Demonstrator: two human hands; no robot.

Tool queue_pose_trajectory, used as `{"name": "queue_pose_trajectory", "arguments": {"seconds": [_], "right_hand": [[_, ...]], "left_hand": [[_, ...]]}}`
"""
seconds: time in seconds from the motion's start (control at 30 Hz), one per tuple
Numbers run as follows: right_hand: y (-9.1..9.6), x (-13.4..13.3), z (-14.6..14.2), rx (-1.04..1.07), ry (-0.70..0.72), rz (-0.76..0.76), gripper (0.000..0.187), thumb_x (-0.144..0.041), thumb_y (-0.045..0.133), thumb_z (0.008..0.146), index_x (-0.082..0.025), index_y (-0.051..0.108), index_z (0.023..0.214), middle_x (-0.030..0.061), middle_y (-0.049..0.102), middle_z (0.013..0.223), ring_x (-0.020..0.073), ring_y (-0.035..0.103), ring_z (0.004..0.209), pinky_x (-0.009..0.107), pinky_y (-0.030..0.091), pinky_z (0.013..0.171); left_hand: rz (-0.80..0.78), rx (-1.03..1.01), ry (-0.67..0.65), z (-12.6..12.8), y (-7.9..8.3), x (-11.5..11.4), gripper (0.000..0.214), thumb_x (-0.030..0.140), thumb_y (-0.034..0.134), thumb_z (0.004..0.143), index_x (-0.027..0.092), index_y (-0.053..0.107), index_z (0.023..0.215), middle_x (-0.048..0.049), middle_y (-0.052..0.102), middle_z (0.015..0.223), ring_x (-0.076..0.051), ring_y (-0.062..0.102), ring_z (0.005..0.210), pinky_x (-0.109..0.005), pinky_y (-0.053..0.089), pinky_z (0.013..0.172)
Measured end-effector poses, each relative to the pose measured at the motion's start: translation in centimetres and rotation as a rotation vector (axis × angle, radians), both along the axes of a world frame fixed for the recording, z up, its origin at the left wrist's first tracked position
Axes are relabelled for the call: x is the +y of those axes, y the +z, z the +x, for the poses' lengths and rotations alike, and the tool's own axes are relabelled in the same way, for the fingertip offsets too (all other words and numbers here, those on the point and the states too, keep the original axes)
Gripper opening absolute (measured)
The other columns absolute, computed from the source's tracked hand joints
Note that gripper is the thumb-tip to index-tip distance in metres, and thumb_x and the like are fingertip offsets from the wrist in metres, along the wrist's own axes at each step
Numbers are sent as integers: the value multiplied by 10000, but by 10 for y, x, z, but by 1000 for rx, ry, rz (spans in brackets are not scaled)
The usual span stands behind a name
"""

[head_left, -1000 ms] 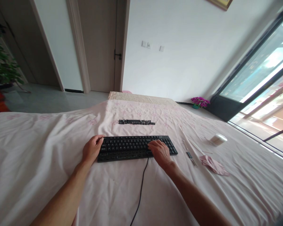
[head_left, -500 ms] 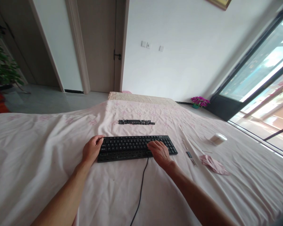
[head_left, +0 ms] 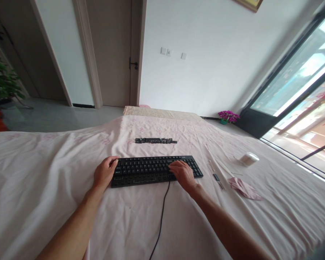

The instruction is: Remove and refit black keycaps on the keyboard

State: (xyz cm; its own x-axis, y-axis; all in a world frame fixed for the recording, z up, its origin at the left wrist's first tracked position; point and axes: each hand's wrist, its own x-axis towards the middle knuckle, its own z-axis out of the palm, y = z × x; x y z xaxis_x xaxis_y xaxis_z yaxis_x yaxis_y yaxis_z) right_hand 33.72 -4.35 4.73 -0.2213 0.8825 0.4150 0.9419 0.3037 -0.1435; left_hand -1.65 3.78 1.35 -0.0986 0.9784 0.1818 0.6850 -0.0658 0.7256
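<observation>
A black keyboard (head_left: 143,169) lies across the pink floral cloth, its front rows bare of keycaps. Its left end is gripped by my left hand (head_left: 105,171), thumb and fingers closed at the upper left corner. My right hand (head_left: 183,174) rests over the keys left of the number pad. Its fingers are bunched together and their tips touch the keys; whatever may be between them is hidden. Beyond the keyboard, loose black keycaps (head_left: 154,140) are lined up in rows. A black cable (head_left: 161,224) runs from the keyboard's near edge towards me.
On the right lie a small dark-handled tool (head_left: 216,177), several thin sticks, a pink cloth (head_left: 243,187) and a white round container (head_left: 249,159) on its side. The pink bedspread (head_left: 135,224) is wrinkled. Purple flowers (head_left: 228,116) stand by the glass door.
The whole view has shifted very slightly. Both hands keep their places on the keyboard, and the loose keycaps have not moved.
</observation>
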Motion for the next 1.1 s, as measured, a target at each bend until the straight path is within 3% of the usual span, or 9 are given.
{"name": "queue_pose_trajectory", "arguments": {"seconds": [0.3, 0.67, 0.93, 1.1], "right_hand": [[-4, 1, -1, 70, -59, 31, 163, -278, 596, 865, -277, 720, 971, 17, 685, 1009, 175, 598, 910, 303, 463, 824], [7, -7, -5, -26, 37, 2, 246, -211, 493, 919, -277, 726, 966, 22, 679, 1009, 173, 562, 905, 298, 418, 803], [6, -13, -11, -106, 51, -52, 329, -69, 478, 846, -263, 709, 979, 45, 675, 1011, 205, 531, 981, 340, 385, 830], [6, -7, -3, 43, 30, -52, 414, -7, 453, 778, -278, 730, 922, 15, 680, 1030, 194, 547, 994, 346, 412, 867]], "left_hand": [[-3, 18, 13, 0, 1, 0, 302, 409, 475, 851, 291, 659, 1059, 11, 709, 1007, -166, 645, 857, -229, 461, 696], [1, 37, 13, 1, 4, -1, 295, 401, 466, 854, 289, 653, 1053, 19, 707, 1026, -165, 643, 847, -230, 453, 680], [13, 31, 13, 1, 1, 0, 295, 404, 461, 862, 296, 654, 1057, 20, 702, 1033, -164, 639, 870, -231, 458, 712], [-2, 24, 15, 1, 4, -2, 296, 397, 464, 859, 288, 653, 1059, 11, 704, 1022, -169, 642, 865, -240, 458, 718]]}}
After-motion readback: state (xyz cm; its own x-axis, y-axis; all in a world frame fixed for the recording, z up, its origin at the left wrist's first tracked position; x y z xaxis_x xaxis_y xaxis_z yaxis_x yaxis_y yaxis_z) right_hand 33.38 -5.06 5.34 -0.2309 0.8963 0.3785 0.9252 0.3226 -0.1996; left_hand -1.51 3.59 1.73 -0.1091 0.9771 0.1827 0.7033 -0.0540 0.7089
